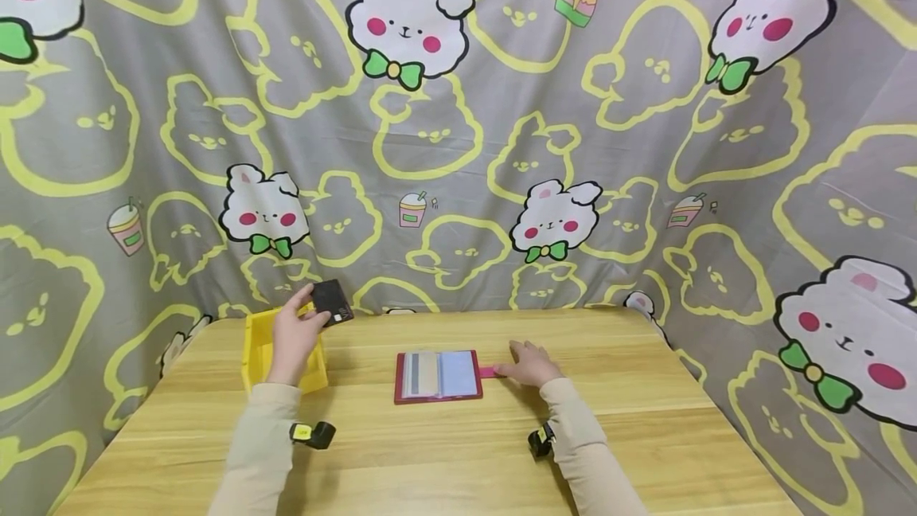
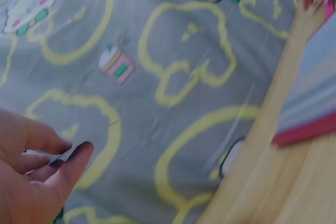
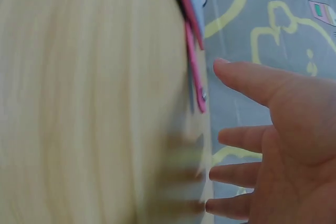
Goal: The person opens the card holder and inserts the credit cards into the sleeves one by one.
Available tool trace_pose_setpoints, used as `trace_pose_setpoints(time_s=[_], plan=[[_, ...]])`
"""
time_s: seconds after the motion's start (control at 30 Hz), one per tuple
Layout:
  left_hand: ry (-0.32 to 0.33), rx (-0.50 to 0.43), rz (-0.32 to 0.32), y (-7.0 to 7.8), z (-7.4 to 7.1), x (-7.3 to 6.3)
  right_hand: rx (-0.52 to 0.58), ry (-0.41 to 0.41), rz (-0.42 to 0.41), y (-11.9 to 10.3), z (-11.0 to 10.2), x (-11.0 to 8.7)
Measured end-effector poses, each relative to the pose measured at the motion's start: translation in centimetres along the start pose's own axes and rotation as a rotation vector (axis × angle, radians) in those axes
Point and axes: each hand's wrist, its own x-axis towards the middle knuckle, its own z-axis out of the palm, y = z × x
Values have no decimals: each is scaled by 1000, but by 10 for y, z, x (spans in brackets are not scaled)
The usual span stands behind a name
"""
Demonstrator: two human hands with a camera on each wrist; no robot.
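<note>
My left hand (image 1: 294,341) pinches a black card (image 1: 331,301) between thumb and fingers, held up at the far left of the table, in front of the yellow bin (image 1: 252,350) in the head view. In the left wrist view the left hand (image 2: 37,169) shows at the lower left, the card barely visible. A red card holder (image 1: 438,400) lies open mid-table, its clear sleeves showing. From its right side sticks a pink strap (image 1: 487,372). My right hand (image 1: 530,365) is beside the strap's end; in the right wrist view its fingers (image 3: 241,174) are spread and hold nothing.
The wooden table (image 1: 430,460) ends at the back against a grey patterned curtain (image 1: 458,261). The curtain also hangs along both sides. A small black camera sits on each wrist.
</note>
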Motion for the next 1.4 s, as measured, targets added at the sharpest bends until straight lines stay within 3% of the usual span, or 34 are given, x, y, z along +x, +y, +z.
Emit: trace_pose_setpoints(time_s=[0.33, 0.5, 0.67, 0.87, 1.1, 1.2, 1.27, 1.4], plan=[[-194, -128, -3, -3, 68, -17, 378, 170, -166, -33, 4, 8], [-255, -121, -15, -11, 99, -29, 617, 179, -188, -55, 9, 7], [-298, -71, 0, -20, 122, -42, 749, 181, -187, -66, 17, 7], [-331, -99, -6, -33, 135, -50, 868, 94, -233, -73, 23, 5], [-404, -134, -7, -42, 140, -56, 937, -34, -212, -77, 28, 1], [-410, -117, 0, -40, 141, -59, 944, -24, -203, -78, 29, 0], [-411, -95, 6, -31, 139, -63, 952, -6, -205, -79, 27, -2], [-415, -50, 23, -31, 138, -61, 963, 14, -218, -80, 23, -4]])
